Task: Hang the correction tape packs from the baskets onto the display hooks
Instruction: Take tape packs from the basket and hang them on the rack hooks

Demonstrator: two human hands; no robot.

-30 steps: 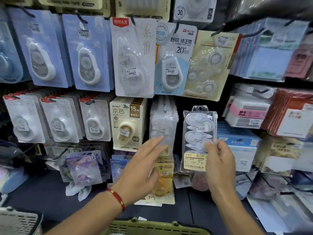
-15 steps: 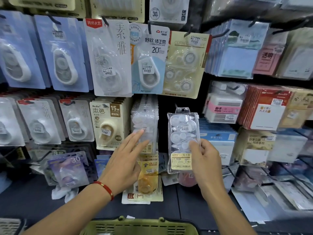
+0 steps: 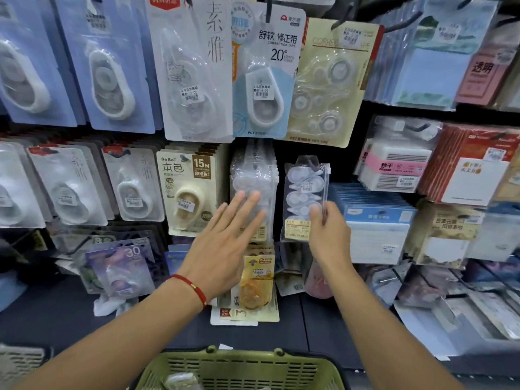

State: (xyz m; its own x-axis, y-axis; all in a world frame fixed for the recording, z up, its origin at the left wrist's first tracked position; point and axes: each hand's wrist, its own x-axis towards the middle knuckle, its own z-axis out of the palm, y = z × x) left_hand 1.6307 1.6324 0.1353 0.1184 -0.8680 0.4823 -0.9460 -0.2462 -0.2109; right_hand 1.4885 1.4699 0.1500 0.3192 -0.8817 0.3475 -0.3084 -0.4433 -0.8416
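My right hand [image 3: 327, 233] pinches the lower right edge of a clear correction tape pack [image 3: 304, 192] with several white tapes and a yellow label. The pack's top sits at a dark display hook [image 3: 313, 162]; whether the hook passes through its hole I cannot tell. My left hand [image 3: 225, 243], fingers straight, presses flat against the row of identical clear packs [image 3: 253, 175] hanging just to the left. A green basket [image 3: 242, 367] sits at the bottom centre, with a pack partly visible inside it.
The wall is crowded with hung correction tape cards: blue ones [image 3: 107, 68] top left, a beige 15M card [image 3: 188, 192], a yellow pack [image 3: 257, 282] below. Sticky notes and blue boxes [image 3: 374, 218] fill shelves at right. A grey basket [image 3: 19, 361] is at bottom left.
My left hand has moved forward from hovering to pressing on the hanging clear packs. My right hand has carried the clear pack further in toward the hook.
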